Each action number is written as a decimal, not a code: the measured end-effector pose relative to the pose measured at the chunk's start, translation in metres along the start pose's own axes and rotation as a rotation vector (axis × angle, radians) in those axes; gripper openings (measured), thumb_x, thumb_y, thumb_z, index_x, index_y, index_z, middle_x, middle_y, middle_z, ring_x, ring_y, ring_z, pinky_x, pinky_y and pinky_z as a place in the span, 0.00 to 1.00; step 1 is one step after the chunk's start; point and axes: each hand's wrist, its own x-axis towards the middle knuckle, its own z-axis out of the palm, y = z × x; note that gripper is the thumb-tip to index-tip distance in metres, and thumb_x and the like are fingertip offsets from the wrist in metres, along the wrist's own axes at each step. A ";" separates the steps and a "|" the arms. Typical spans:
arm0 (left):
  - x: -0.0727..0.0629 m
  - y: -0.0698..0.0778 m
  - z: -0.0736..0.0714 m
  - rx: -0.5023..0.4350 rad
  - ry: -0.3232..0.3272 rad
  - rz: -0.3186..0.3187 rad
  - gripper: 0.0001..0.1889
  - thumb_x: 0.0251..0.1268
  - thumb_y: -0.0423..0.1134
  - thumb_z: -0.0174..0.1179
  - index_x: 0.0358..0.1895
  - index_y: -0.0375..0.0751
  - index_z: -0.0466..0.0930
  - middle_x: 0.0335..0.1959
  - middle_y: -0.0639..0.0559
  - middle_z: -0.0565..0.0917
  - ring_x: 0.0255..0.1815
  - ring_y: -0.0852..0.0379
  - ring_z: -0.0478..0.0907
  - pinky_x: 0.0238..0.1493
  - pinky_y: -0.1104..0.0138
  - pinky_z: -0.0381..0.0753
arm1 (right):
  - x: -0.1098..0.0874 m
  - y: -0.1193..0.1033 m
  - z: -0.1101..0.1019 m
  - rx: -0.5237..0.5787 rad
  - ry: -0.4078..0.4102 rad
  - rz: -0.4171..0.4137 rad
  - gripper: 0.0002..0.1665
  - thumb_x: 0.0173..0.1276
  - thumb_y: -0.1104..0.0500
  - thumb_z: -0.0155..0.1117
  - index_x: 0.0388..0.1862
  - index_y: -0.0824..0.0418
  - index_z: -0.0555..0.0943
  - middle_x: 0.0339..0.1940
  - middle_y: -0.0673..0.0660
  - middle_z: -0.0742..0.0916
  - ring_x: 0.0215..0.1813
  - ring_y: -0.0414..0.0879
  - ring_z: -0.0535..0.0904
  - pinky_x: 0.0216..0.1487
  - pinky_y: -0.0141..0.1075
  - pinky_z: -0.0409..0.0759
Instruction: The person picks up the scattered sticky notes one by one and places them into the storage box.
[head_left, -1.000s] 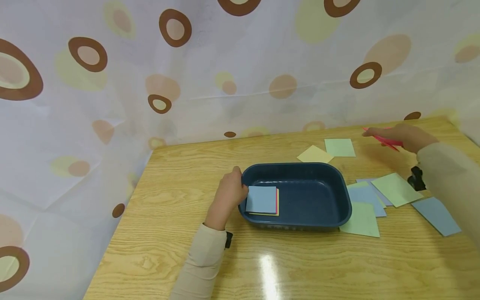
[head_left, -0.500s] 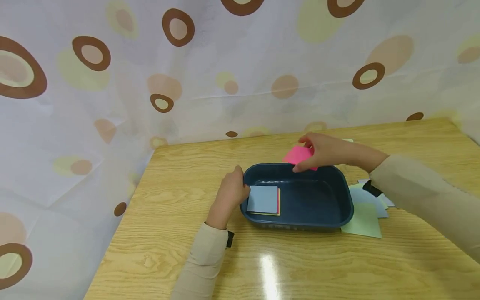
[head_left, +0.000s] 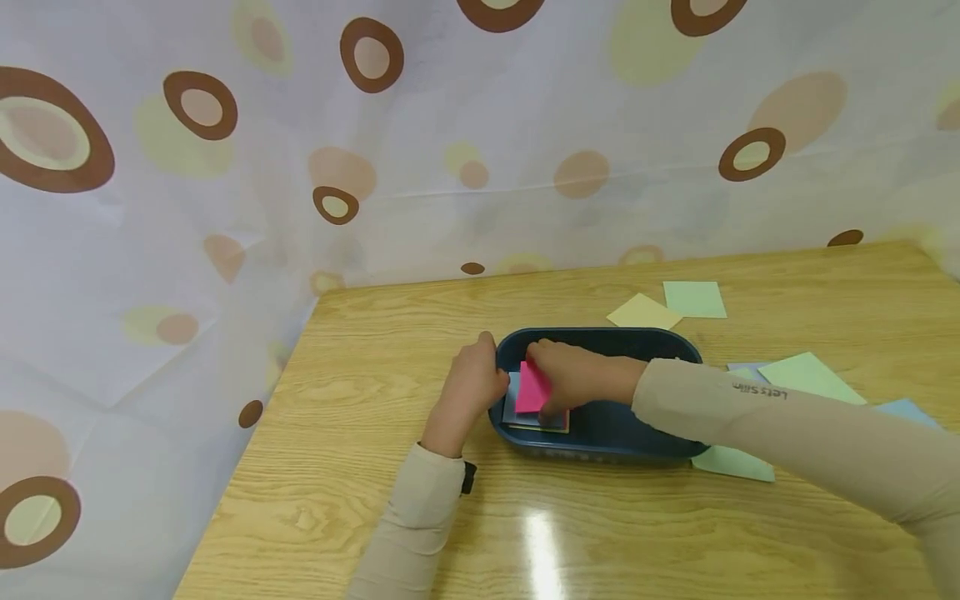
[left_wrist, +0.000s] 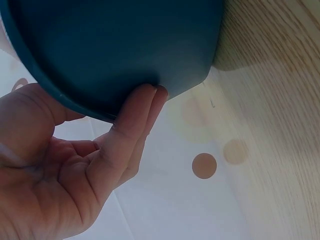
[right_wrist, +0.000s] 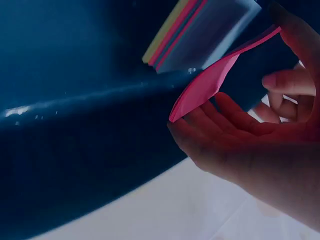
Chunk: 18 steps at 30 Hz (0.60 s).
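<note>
A dark blue plastic bin (head_left: 622, 429) stands on the wooden table. My left hand (head_left: 467, 390) grips its left rim, with fingers on the outer wall (left_wrist: 125, 45) in the left wrist view. Inside the bin's left end lies a stack of square paper notes (head_left: 516, 417), blue on top with pink and yellow edges below. Over that stack my right hand (head_left: 576, 377) holds a pink paper note (head_left: 532, 392) by opposite edges. The right wrist view shows the pink note (right_wrist: 212, 87) bowed between thumb and fingers, close to the layered stack (right_wrist: 200, 37).
Loose green notes (head_left: 813, 377) and a blue note (head_left: 907, 410) lie right of the bin, partly under the right sleeve. Behind the bin are a yellow note (head_left: 643, 312) and a pale green note (head_left: 695, 299). A patterned curtain (head_left: 525, 125) hangs behind the table.
My right hand has carried the pink note from the table's far right, over the bin's back rim, and down into its left end. The left hand has stayed on the rim.
</note>
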 end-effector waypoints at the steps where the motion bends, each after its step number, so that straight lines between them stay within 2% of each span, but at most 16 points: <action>1: 0.000 0.000 0.000 0.004 0.001 0.003 0.11 0.59 0.26 0.58 0.43 0.28 0.70 0.29 0.39 0.78 0.25 0.51 0.74 0.23 0.64 0.74 | 0.002 -0.001 0.003 -0.008 -0.003 0.009 0.40 0.46 0.56 0.81 0.52 0.70 0.70 0.40 0.58 0.77 0.41 0.50 0.73 0.43 0.42 0.76; 10: 0.000 0.001 0.002 0.021 0.016 0.016 0.10 0.60 0.27 0.59 0.41 0.28 0.70 0.28 0.40 0.77 0.26 0.51 0.75 0.23 0.64 0.74 | 0.015 -0.005 0.020 -0.073 0.004 0.056 0.40 0.44 0.52 0.82 0.51 0.65 0.71 0.41 0.57 0.77 0.43 0.52 0.74 0.43 0.48 0.77; 18: 0.001 0.001 0.003 0.011 0.014 0.012 0.10 0.59 0.27 0.58 0.42 0.27 0.70 0.28 0.39 0.77 0.25 0.51 0.74 0.22 0.64 0.74 | 0.016 -0.007 0.028 -0.112 0.004 0.064 0.39 0.43 0.54 0.82 0.49 0.65 0.70 0.43 0.59 0.78 0.44 0.55 0.75 0.44 0.52 0.77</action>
